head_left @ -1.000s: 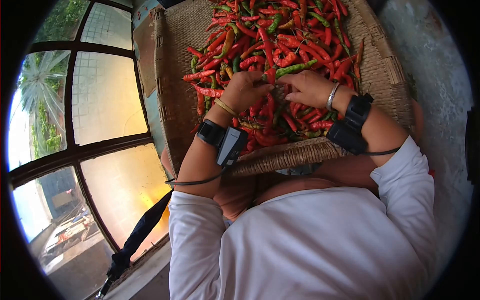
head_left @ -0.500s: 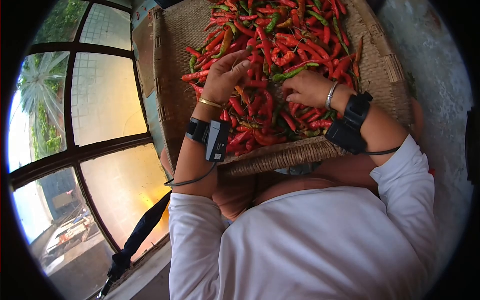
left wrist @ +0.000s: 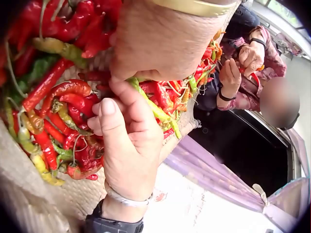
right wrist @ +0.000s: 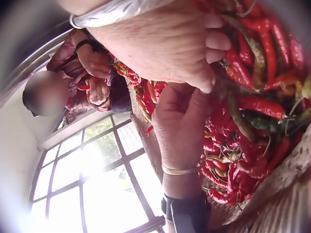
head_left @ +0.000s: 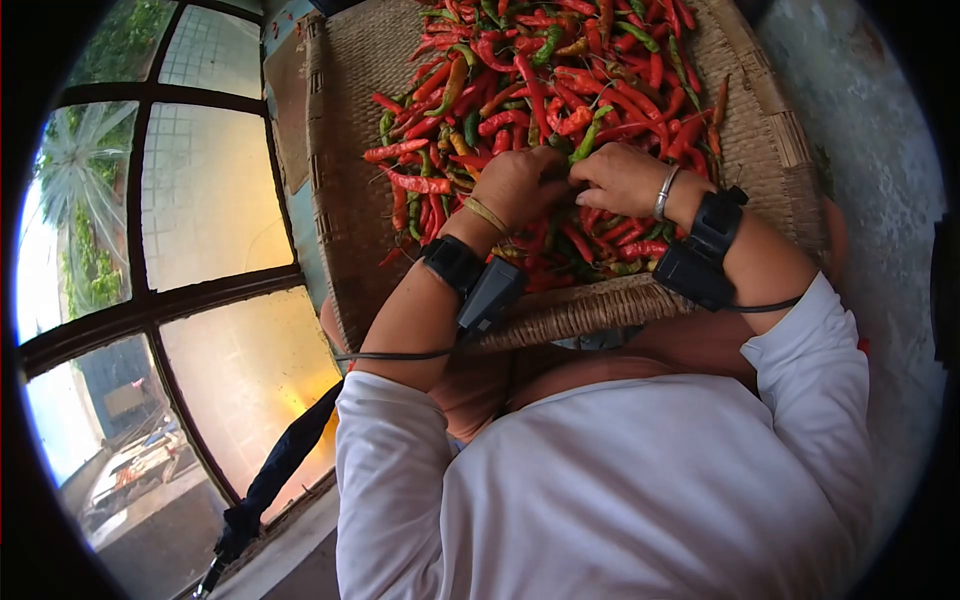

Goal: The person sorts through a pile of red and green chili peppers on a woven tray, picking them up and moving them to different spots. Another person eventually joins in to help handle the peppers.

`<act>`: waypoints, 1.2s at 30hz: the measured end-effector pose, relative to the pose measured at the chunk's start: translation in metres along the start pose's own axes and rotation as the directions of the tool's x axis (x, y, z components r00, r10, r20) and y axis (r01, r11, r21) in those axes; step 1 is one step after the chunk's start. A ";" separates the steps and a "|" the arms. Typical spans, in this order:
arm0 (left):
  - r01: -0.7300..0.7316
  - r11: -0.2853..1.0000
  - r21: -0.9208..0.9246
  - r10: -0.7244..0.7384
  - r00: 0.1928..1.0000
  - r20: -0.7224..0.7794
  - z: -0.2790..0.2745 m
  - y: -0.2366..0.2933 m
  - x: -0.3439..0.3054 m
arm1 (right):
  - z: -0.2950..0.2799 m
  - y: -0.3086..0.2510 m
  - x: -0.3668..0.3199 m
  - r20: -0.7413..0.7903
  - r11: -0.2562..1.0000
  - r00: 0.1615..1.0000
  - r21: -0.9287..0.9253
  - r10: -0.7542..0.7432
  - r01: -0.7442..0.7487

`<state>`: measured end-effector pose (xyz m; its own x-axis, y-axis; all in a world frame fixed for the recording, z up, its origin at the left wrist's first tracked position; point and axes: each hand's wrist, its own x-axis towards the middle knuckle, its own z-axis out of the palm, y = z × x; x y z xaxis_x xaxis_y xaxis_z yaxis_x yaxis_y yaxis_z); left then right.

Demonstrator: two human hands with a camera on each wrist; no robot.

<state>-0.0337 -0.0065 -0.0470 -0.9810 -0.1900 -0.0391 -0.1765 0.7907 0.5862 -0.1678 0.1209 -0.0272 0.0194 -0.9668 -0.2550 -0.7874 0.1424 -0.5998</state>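
Observation:
My left hand and right hand meet over a heap of chili peppers, mostly red with some green. A slim green chili pepper sticks up between them, pinched by my right hand. In the left wrist view this yellow-green chili pepper slants out from under my left hand, past the fingers of my right hand. The curled left fingers grip at its other end, their tips partly hidden. The right wrist view has the thumbs and fingertips of both hands close together.
The peppers lie in a wide woven basket resting across my lap. A paned window stands on the left, with a dark folded umbrella leaning below it. Opposite me sits another person holding a red chili pepper.
My left hand went out to the upper left, then came back beside the right hand. The green pepper has swung from lying sideways to pointing up. My right hand has barely moved.

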 end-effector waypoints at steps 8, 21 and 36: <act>-0.014 0.999 -0.049 0.012 0.999 -0.047 0.006 -0.007 -0.001 | 0.004 0.002 0.000 0.012 1.000 1.000 -0.016 0.004 -0.004; 0.030 0.939 -0.343 -0.071 0.992 -0.105 -0.010 0.005 -0.008 | -0.007 -0.013 0.000 -0.323 0.944 0.944 0.283 -0.071 0.168; 0.010 0.963 -0.268 -0.094 0.948 -0.303 -0.030 0.004 -0.015 | -0.022 -0.029 -0.006 -0.551 0.994 0.834 0.075 -0.029 0.084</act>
<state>-0.0171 -0.0172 -0.0199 -0.8891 -0.4312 0.1534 -0.1580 0.6038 0.7813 -0.1590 0.1183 0.0083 -0.3006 -0.9273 0.2228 -0.7342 0.0759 -0.6747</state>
